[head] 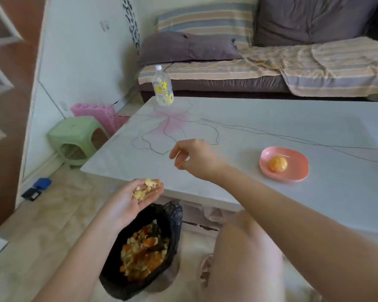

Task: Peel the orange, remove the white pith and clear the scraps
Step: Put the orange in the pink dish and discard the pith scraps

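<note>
The peeled orange (pixel 277 164) sits in a pink dish (pixel 297 173) on the white table (pixel 271 131). My left hand (pixel 129 203) is palm up just off the table's near edge, fingers straight, carrying a small pile of pale pith scraps (pixel 145 190). It hovers above a black bin bag (pixel 172 216) on the floor, which holds several orange peel pieces (pixel 143 251). My right hand (pixel 192 156) is above the table, left of the dish, with fingers loosely curled; whether it pinches a scrap is unclear from the blur.
A clear plastic bottle (pixel 163 86) with a yellow label stands at the table's far left corner. A green stool (pixel 74 138) and pink stools (pixel 100 114) sit on the floor to the left. A sofa (pixel 271 62) runs behind the table. My knee (pixel 244 247) is beside the bag.
</note>
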`<control>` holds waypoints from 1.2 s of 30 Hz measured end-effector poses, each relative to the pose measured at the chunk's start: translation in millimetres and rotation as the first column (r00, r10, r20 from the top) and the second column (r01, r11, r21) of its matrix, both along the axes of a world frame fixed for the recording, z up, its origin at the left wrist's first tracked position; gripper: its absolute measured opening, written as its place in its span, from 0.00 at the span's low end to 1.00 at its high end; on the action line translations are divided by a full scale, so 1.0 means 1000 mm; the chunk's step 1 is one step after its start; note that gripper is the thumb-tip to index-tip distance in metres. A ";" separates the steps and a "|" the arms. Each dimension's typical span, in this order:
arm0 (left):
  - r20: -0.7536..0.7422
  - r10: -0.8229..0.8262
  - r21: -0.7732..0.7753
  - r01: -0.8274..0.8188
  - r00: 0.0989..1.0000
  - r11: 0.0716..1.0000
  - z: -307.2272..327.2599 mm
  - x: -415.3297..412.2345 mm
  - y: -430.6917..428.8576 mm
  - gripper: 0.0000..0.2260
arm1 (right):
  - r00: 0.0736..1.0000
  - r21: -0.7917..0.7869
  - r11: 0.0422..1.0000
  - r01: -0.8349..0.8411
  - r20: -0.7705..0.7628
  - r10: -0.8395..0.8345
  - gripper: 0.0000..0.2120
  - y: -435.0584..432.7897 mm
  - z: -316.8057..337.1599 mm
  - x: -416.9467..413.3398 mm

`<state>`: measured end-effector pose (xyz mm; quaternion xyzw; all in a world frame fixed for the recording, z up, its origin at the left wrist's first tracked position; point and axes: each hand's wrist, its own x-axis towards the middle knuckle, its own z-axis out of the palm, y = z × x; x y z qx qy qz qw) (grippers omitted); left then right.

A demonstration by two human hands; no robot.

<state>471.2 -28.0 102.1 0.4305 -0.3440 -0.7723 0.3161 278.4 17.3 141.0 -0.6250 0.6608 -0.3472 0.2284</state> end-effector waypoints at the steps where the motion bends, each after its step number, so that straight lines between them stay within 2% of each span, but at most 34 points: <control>1: 0.038 0.039 0.016 -0.040 0.999 0.999 -0.011 0.018 -0.004 0.12 | 1.000 0.022 1.000 -0.022 -0.008 0.022 0.13 -0.010 -0.007 0.015; 3: 0.126 0.103 0.036 -0.108 0.987 0.993 -0.033 0.045 -0.007 0.11 | 0.999 0.091 0.994 -0.053 -0.008 0.054 0.15 -0.028 -0.026 0.043; 5: 0.230 0.135 0.048 -0.150 0.964 0.988 -0.056 0.065 -0.008 0.11 | 0.994 0.167 0.984 -0.059 -0.080 0.073 0.15 -0.042 -0.049 0.068; 7: 0.398 0.052 -0.027 -0.045 0.916 0.999 -0.079 0.076 -0.007 0.10 | 0.987 0.225 0.972 -0.070 -0.129 0.101 0.15 -0.048 -0.076 0.089; 8: 0.562 -0.035 -0.110 0.117 0.826 0.987 -0.090 0.081 -0.008 0.12 | 0.982 0.248 0.965 -0.082 -0.143 0.120 0.14 -0.048 -0.090 0.097; 9: 0.726 -0.114 -0.159 0.327 0.678 0.931 -0.099 0.086 -0.010 0.15 | 0.977 0.272 0.957 -0.095 -0.159 0.142 0.12 -0.047 -0.103 0.104; 10: 0.843 -0.171 -0.153 0.533 0.510 0.832 -0.107 0.088 -0.011 0.19 | 0.972 0.297 0.949 -0.107 -0.170 0.163 0.10 -0.044 -0.115 0.109; 11: 0.908 -0.201 -0.108 0.671 0.367 0.734 -0.112 0.090 -0.013 0.21 | 0.970 0.323 0.939 -0.117 -0.166 0.177 0.10 -0.041 -0.127 0.113; 13: 0.952 -0.230 -0.015 0.779 0.203 0.627 -0.120 0.090 -0.016 0.21 | 0.968 0.358 0.926 -0.121 -0.163 0.190 0.11 -0.034 -0.146 0.119; 14: 0.958 -0.220 -0.013 0.796 0.182 0.605 -0.123 0.091 -0.018 0.20 | 0.968 0.370 0.922 -0.111 -0.169 0.184 0.13 -0.032 -0.155 0.120; 15: 0.952 -0.220 -0.036 0.793 0.212 0.608 -0.125 0.093 -0.019 0.18 | 0.969 0.384 0.919 -0.087 -0.180 0.167 0.14 -0.030 -0.163 0.122; 16: 0.927 -0.220 -0.092 0.755 0.303 0.649 -0.127 0.094 -0.020 0.17 | 0.971 0.396 0.916 -0.061 -0.189 0.147 0.16 -0.029 -0.171 0.122; 17: 0.883 -0.207 -0.144 0.662 0.422 0.736 -0.128 0.096 -0.020 0.16 | 0.973 0.408 0.912 -0.042 -0.192 0.131 0.17 -0.030 -0.176 0.122; 18: 0.831 -0.168 -0.179 0.541 0.530 0.822 -0.129 0.098 -0.022 0.15 | 0.975 0.418 0.908 -0.039 -0.182 0.125 0.16 -0.031 -0.179 0.121; 20: 0.773 -0.098 -0.176 0.360 0.626 0.916 -0.132 0.103 -0.026 0.14 | 0.977 0.428 0.903 -0.048 -0.170 0.132 0.09 -0.033 -0.181 0.118; 22: 0.762 -0.059 -0.164 0.280 0.645 0.946 -0.136 0.107 -0.028 0.14 | 0.977 0.399 0.915 -0.051 -0.170 0.128 0.17 -0.032 -0.181 0.114; 23: 0.764 -0.044 -0.171 0.267 0.644 0.948 -0.137 0.108 -0.028 0.13 | 0.976 0.392 0.919 -0.045 -0.180 0.125 0.17 -0.032 -0.181 0.113; 28: 0.786 0.084 -0.332 0.304 0.612 0.893 -0.137 0.107 -0.022 0.07 | 0.987 0.289 0.957 0.002 -0.154 0.044 0.05 -0.033 -0.188 0.114; 30: 0.759 0.116 -0.355 0.257 0.640 0.899 -0.142 0.106 -0.023 0.06 | 0.994 0.276 0.961 0.023 -0.106 0.007 0.05 -0.034 -0.190 0.117; 33: 0.664 0.112 -0.247 0.076 0.739 0.966 -0.142 0.103 -0.025 0.09 | 0.997 0.292 0.956 0.033 -0.080 -0.010 0.08 -0.033 -0.190 0.121; 36: 0.663 0.111 -0.211 0.044 0.740 0.976 -0.141 0.103 -0.026 0.13 | 0.996 0.315 0.948 0.037 -0.088 -0.010 0.10 -0.032 -0.190 0.121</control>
